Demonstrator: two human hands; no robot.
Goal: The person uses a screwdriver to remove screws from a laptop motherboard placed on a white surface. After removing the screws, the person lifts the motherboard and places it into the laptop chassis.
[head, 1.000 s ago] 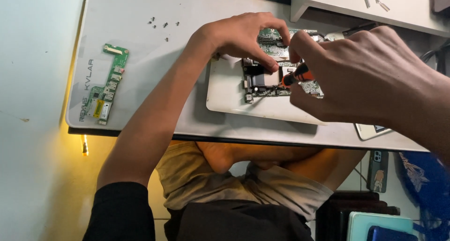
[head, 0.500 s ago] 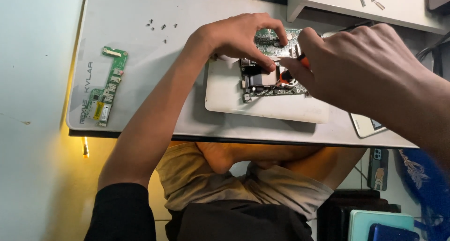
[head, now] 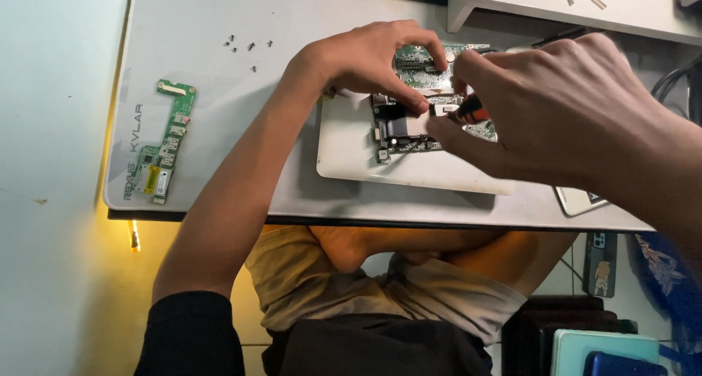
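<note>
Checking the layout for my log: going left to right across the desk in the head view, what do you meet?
Long green circuit board → scattered small screws → left hand → green circuit board on a white tray → right hand, holding a red-handled tool.

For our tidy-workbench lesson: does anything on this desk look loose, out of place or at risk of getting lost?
Yes. Several tiny screws lie scattered loose on the grey mat, in no tray. A small green circuit board sits apart near the mat's left edge. The left hand and right hand work at the opened device.
</note>
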